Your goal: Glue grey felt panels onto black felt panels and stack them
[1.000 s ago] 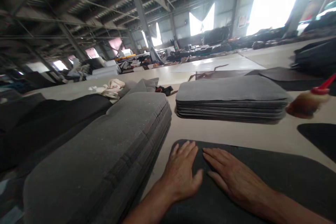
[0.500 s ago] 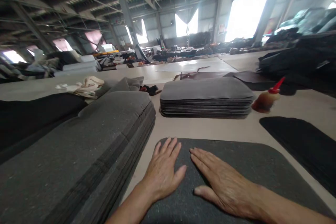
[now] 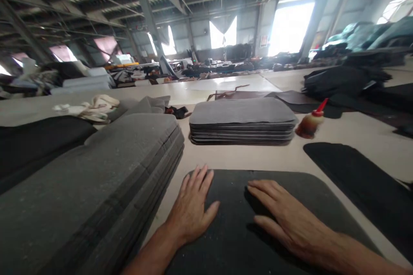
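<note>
A dark grey sheet with rounded corners [image 3: 232,232] lies flat on the table in front of me. On its left part rests my left hand [image 3: 193,208], flat with the fingers spread and their tips at the far edge. My right hand [image 3: 287,219] is over the sheet's middle, thumb apart from the fingers, casting a shadow beneath; it looks slightly raised. Neither hand holds anything. Beyond the sheet stands a neat stack of grey rounded pieces [image 3: 241,111].
At left is a long, thick pile of grey sheets [image 3: 106,172]. A glue bottle with a red nozzle [image 3: 311,124] stands right of the stack. A black piece [image 3: 351,180] lies at right. Dark fabric [image 3: 342,81] and a cream cloth [image 3: 100,107] lie farther back on the pale table [image 3: 206,157].
My right hand has shifted right across the sheet and appears to have lifted a little. My left hand stays on the sheet. The whole view has turned slightly to the right.
</note>
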A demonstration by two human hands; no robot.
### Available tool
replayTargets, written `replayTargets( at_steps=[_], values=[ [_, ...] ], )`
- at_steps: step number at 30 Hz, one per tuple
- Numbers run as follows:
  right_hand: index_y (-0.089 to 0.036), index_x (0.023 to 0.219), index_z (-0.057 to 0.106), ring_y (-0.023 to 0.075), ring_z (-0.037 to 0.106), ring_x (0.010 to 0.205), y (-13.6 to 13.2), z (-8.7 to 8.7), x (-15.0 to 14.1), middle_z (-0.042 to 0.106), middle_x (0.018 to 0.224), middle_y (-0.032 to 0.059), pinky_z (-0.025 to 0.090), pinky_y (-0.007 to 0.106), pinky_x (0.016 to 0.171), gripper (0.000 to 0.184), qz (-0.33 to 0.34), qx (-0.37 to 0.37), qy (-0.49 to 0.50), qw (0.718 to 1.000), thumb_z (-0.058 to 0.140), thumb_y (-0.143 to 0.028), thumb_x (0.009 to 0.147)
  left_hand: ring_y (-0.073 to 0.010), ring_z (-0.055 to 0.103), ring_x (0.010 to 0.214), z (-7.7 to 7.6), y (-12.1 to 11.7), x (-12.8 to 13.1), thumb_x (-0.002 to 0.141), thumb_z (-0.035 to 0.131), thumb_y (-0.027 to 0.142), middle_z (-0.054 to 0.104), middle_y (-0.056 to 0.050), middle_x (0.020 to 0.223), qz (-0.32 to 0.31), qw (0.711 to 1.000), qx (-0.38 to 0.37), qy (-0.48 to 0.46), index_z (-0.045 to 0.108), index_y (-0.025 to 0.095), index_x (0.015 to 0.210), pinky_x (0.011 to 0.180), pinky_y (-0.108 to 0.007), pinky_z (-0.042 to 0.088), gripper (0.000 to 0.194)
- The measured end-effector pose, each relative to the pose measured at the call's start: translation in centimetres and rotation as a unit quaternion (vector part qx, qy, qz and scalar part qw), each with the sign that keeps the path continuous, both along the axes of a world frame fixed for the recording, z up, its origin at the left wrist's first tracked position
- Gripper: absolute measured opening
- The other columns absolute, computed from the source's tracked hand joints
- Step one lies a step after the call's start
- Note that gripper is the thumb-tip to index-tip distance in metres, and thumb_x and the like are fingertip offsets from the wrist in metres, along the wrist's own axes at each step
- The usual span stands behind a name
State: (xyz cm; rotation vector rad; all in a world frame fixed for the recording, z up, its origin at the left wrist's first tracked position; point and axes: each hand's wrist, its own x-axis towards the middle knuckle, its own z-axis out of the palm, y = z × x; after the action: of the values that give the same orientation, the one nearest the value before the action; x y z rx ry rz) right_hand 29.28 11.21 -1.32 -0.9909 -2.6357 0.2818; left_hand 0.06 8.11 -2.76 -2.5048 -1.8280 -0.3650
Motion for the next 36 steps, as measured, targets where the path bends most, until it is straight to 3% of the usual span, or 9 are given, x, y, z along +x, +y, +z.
replayTargets(
  at_steps=[4,8,10,16,20,24,30,33,36],
  values=[
    [-0.024,0.144,0.05,0.0279,0.051,0.129,-2.5,-0.6,2.5,0.054,0.143,0.0089,0.049,0.047,0.107,0.046,0.005,0.036,-0.006,0.999,0.051,-0.045,0.103,-0.034,0.025,0.15,1.1,-1.8,1.3,0.094,0.052,0.03,0.039,-0.009,0.159,-0.047,0.997,0.063,0.0,0.042,0.022,0.147,0.119,-0.067,0.027,0.054],
    [-0.021,0.144,0.051,0.0269,0.053,0.126,-2.7,-1.8,3.2,0.055,0.141,0.0091,0.048,0.044,0.107,0.045,0.001,0.053,-0.014,0.998,0.053,-0.039,0.103,-0.0254,0.053,0.132,0.3,-4.3,4.7,0.097,0.054,0.037,0.062,-0.004,0.138,-0.239,0.965,0.107,0.011,0.055,0.024,0.133,0.111,-0.044,0.048,0.039],
    [-0.018,0.144,0.051,0.0283,0.052,0.126,-2.3,-2.3,3.0,0.054,0.142,0.0108,0.047,0.046,0.106,0.046,-0.009,0.077,-0.018,0.997,0.054,-0.037,0.102,-0.0214,0.061,0.124,-0.7,-5.0,6.2,0.101,0.05,0.031,0.067,-0.001,0.132,-0.282,0.945,0.161,0.037,0.058,0.024,0.13,0.108,-0.037,0.05,0.031],
    [-0.015,0.137,0.058,0.034,0.055,0.111,-0.2,-1.7,1.1,0.056,0.135,0.0152,0.05,0.055,0.091,0.044,-0.053,0.096,-0.064,0.992,0.053,-0.038,0.1,-0.0209,0.06,0.125,-2.2,-5.3,7.2,0.101,0.052,0.029,0.065,0.001,0.135,-0.291,0.935,0.196,0.057,0.059,0.027,0.13,0.116,-0.04,0.043,0.03],
    [-0.015,0.136,0.059,0.0314,0.055,0.102,1.6,-1.1,-0.2,0.057,0.122,0.0152,0.052,0.049,0.084,0.044,-0.072,0.075,-0.086,0.991,0.05,-0.041,0.102,-0.0194,0.063,0.122,-2.2,-5.1,7.1,0.101,0.052,0.029,0.067,0.004,0.132,-0.284,0.934,0.212,0.056,0.061,0.029,0.128,0.114,-0.038,0.045,0.028],
    [-0.012,0.135,0.059,0.0305,0.054,0.101,3.0,-0.8,-1.0,0.056,0.112,0.0141,0.051,0.047,0.088,0.045,-0.091,0.074,-0.095,0.989,0.049,-0.042,0.103,-0.0203,0.065,0.119,-2.4,-5.2,7.4,0.1,0.053,0.03,0.068,0.003,0.13,-0.285,0.935,0.207,0.045,0.061,0.028,0.126,0.111,-0.038,0.048,0.027],
    [-0.012,0.126,0.062,0.0284,0.059,0.095,4.5,-0.4,-2.1,0.056,0.109,0.014,0.052,0.043,0.085,0.039,-0.118,0.083,-0.107,0.984,0.045,-0.04,0.105,-0.022,0.063,0.123,-1.6,-5.3,7.4,0.102,0.049,0.03,0.066,0.001,0.134,-0.287,0.94,0.177,0.06,0.06,0.026,0.128,0.109,-0.041,0.05,0.028],
    [-0.014,0.132,0.057,0.0246,0.061,0.088,4.6,-0.1,-1.6,0.058,0.109,0.0125,0.054,0.039,0.082,0.038,-0.115,0.058,-0.06,0.99,0.041,-0.037,0.106,-0.0217,0.063,0.121,-1.0,-5.3,7.4,0.105,0.042,0.031,0.066,0.001,0.133,-0.286,0.94,0.174,0.068,0.059,0.026,0.129,0.103,-0.04,0.055,0.03],
    [-0.017,0.139,0.051,0.0227,0.061,0.094,3.4,0.1,0.1,0.057,0.119,0.013,0.054,0.037,0.085,0.039,-0.087,0.039,0.002,0.995,0.036,-0.033,0.107,-0.0211,0.065,0.12,-0.7,-5.3,7.4,0.106,0.038,0.031,0.067,0.002,0.132,-0.283,0.94,0.177,0.072,0.059,0.027,0.128,0.099,-0.04,0.057,0.031]
  ],
)
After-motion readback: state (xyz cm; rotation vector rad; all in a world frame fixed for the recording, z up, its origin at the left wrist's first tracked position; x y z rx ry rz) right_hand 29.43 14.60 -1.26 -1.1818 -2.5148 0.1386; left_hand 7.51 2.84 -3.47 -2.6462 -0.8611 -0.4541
